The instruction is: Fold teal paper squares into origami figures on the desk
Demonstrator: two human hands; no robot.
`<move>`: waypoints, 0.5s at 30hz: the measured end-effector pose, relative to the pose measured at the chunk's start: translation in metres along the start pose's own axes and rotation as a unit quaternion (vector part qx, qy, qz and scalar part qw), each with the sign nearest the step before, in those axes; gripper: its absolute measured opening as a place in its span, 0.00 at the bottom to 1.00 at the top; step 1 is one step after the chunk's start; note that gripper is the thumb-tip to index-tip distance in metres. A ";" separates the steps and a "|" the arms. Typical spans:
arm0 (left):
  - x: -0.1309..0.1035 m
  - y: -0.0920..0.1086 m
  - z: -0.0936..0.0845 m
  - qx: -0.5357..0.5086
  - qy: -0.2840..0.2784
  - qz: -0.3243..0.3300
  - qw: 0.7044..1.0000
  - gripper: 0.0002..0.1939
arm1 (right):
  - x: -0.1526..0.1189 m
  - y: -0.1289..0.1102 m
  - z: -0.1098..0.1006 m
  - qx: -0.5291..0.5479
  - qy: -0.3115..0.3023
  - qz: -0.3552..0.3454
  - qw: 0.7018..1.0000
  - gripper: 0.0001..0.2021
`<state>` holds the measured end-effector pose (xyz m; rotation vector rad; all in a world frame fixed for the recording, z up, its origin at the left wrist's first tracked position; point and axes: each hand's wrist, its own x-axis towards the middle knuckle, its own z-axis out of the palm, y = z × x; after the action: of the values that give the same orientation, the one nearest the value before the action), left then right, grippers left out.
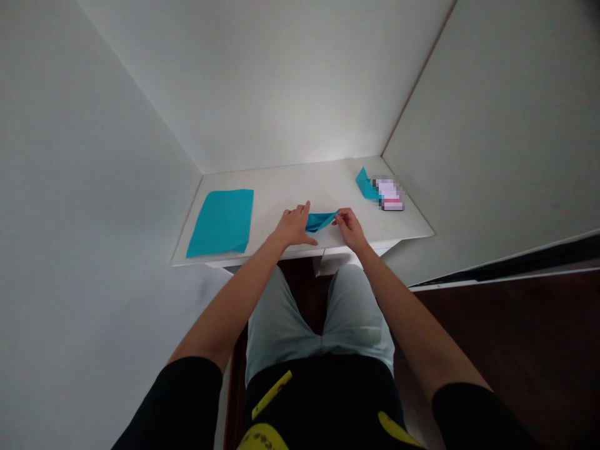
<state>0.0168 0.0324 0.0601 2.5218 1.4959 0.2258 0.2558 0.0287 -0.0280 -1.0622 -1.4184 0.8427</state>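
A small folded piece of blue paper [319, 221] lies near the front middle of the white table [290, 181]. My left hand [295, 226] rests over its left end, thumb and fingers spread apart. At the paper's right tip, my right hand [347, 226] pinches the pointed end between thumb and fingers. The part of the paper beneath my left hand is hidden.
Flat blue sheets [221, 222] lie at the table's left. Another folded blue paper [364, 184] stands at the back right, touching or beside a phone-like object [390, 195] with a blurred screen. White walls enclose the table's back and sides.
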 end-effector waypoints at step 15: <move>0.011 -0.028 0.032 -0.311 -0.001 -0.036 0.950 0.30 | -0.005 -0.008 0.008 -0.065 -0.037 0.090 0.993 0.40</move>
<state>0.0054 0.0528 0.0227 1.9584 1.2560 0.5807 0.2468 0.0216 -0.0236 -1.2850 -1.4715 0.9380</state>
